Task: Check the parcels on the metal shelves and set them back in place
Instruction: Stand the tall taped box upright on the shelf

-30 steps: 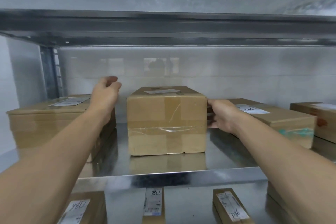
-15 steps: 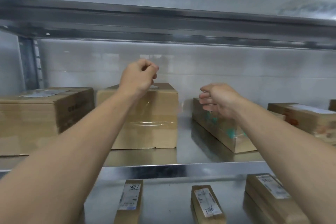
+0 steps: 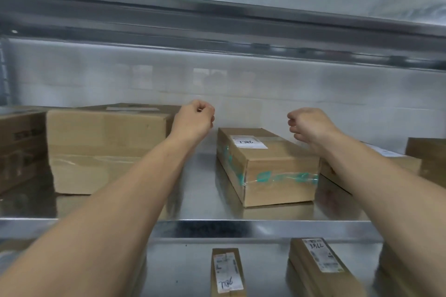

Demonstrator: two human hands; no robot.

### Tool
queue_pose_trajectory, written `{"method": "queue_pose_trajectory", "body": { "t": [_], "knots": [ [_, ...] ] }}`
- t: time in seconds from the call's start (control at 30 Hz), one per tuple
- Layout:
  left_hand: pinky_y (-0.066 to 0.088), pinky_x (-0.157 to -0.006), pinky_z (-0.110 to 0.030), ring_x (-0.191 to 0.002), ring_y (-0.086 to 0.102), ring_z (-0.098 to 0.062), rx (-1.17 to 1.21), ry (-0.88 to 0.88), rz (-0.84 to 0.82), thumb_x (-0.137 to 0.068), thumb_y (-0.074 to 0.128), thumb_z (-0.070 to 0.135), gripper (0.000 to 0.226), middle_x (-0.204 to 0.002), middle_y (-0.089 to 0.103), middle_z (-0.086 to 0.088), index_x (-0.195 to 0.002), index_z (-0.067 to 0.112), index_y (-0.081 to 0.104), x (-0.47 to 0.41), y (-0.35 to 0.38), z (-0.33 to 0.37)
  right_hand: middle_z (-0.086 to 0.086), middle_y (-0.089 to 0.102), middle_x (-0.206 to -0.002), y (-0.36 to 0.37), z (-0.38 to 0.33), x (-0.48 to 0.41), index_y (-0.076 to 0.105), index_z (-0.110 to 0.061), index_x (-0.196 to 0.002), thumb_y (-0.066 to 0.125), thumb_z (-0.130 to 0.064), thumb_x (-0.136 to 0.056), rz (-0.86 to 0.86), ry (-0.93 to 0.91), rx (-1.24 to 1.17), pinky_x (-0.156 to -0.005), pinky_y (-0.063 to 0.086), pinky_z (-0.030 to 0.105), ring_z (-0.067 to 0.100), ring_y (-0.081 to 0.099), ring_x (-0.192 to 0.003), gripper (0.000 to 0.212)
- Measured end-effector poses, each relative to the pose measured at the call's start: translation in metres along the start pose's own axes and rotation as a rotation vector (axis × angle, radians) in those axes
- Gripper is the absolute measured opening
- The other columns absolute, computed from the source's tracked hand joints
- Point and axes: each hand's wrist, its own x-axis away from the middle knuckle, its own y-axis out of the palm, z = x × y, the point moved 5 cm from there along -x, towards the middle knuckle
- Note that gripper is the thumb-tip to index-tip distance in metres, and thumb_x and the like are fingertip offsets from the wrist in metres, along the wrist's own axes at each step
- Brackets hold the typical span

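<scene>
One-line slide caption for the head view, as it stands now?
Left hand and right hand, curled and empty, hover near the green-taped parcel on the metal shelf.

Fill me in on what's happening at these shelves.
A person reaches both arms toward the middle shelf. The left hand and right hand are curled into fists, holding nothing, raised on either side of a green-taped parcel. Neither touches that parcel. A bigger box sits to its left, and labelled parcels lie on the shelf below.
</scene>
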Motion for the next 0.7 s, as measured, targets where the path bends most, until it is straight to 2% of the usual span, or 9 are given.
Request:
{"method": "queue_pose_trajectory", "body": {
  "t": [0.1,0.17,0.2,0.23,0.27,0.37,0.5,0.6,0.7],
  "knots": [
    [0.05,-0.076,-0.033,-0.076,0.063,-0.022,-0.036,-0.077,-0.009,-0.095,0.056,0.022,0.017,-0.076,0.067,0.002,-0.08,0.024,0.063,0.001,0.015,-0.009,0.012,0.05,-0.084,-0.019,0.016,-0.014,0.063,-0.012,-0.087,0.054,-0.014,-0.093,0.045,0.037,0.055,-0.06,0.032,0.034,0.024,0.042,-0.067,0.012],
    [0.05,-0.078,-0.035,-0.078,0.064,-0.024,-0.03,-0.147,-0.011,-0.087,0.058,0.032,0.011,-0.076,0.066,0.001,-0.081,0.023,0.063,0.003,0.022,-0.02,0.019,0.057,-0.094,-0.023,0.028,-0.02,0.066,0.004,-0.109,0.053,-0.013,-0.096,0.014,0.078,0.063,-0.07,0.042,0.039,0.03,0.052,-0.081,0.025],
    [0.05,-0.078,-0.035,-0.078,0.063,-0.024,-0.024,-0.186,-0.013,-0.085,0.058,0.035,0.013,-0.077,0.065,0.0,-0.081,0.023,0.062,0.003,0.026,-0.026,0.026,0.061,-0.102,-0.025,0.035,-0.024,0.062,0.008,-0.119,0.052,-0.013,-0.097,0.005,0.115,0.07,-0.077,0.03,0.035,0.036,0.058,-0.089,0.032],
    [0.049,-0.077,-0.036,-0.077,0.06,-0.024,-0.005,-0.232,-0.024,-0.087,0.059,0.034,0.014,-0.079,0.063,-0.001,-0.081,0.021,0.061,0.007,0.031,-0.03,0.031,0.063,-0.114,-0.025,0.042,-0.026,0.06,0.009,-0.124,0.052,-0.012,-0.098,-0.006,0.149,0.079,-0.11,0.041,0.053,0.039,0.062,-0.097,0.035],
    [0.047,-0.076,-0.036,-0.077,0.056,-0.024,0.014,-0.273,-0.041,-0.092,0.06,0.031,0.015,-0.081,0.06,-0.003,-0.082,0.021,0.059,0.009,0.036,-0.035,0.03,0.064,-0.12,-0.025,0.048,-0.026,0.06,0.009,-0.123,0.052,-0.013,-0.098,-0.024,0.178,0.084,-0.098,0.053,0.051,0.038,0.063,-0.101,0.034],
    [0.05,-0.085,-0.038,-0.086,0.054,-0.022,0.067,-0.413,-0.097,-0.105,0.053,0.031,0.017,-0.095,0.057,-0.003,-0.098,0.019,0.062,0.018,0.047,-0.051,0.018,0.064,-0.095,-0.021,0.064,-0.02,0.062,-0.005,-0.1,0.052,-0.015,-0.101,-0.087,0.283,0.034,-0.077,0.052,0.039,0.031,0.062,-0.082,0.014],
    [0.052,-0.094,-0.047,-0.128,0.051,-0.031,0.111,-0.521,-0.129,-0.107,0.047,0.041,0.046,-0.144,0.049,-0.007,-0.146,0.017,0.047,0.025,0.053,-0.066,0.007,0.064,-0.074,-0.015,0.083,-0.018,0.058,-0.015,-0.077,0.049,-0.024,-0.107,-0.168,0.425,-0.107,-0.072,0.052,0.036,0.024,0.061,-0.07,0.033],
    [0.052,-0.084,-0.045,-0.122,0.052,-0.031,0.169,-0.555,-0.176,-0.109,0.043,0.038,0.026,-0.129,0.056,-0.003,-0.125,0.022,0.056,0.027,0.06,-0.073,0.007,0.064,-0.078,-0.015,0.087,-0.016,0.057,-0.018,-0.082,0.046,-0.032,-0.109,-0.191,0.477,-0.16,-0.079,0.052,0.039,0.025,0.062,-0.073,0.033],
    [0.057,-0.081,-0.041,-0.099,0.061,-0.025,0.194,-0.57,-0.218,-0.11,0.042,0.037,0.032,-0.105,0.07,-0.003,-0.106,0.019,0.068,0.027,0.069,-0.081,0.005,0.058,-0.078,-0.018,0.093,-0.016,0.055,-0.021,-0.085,0.045,-0.039,-0.109,-0.19,0.507,-0.176,-0.071,0.05,0.036,0.024,0.057,-0.071,0.032]
  ]
}}
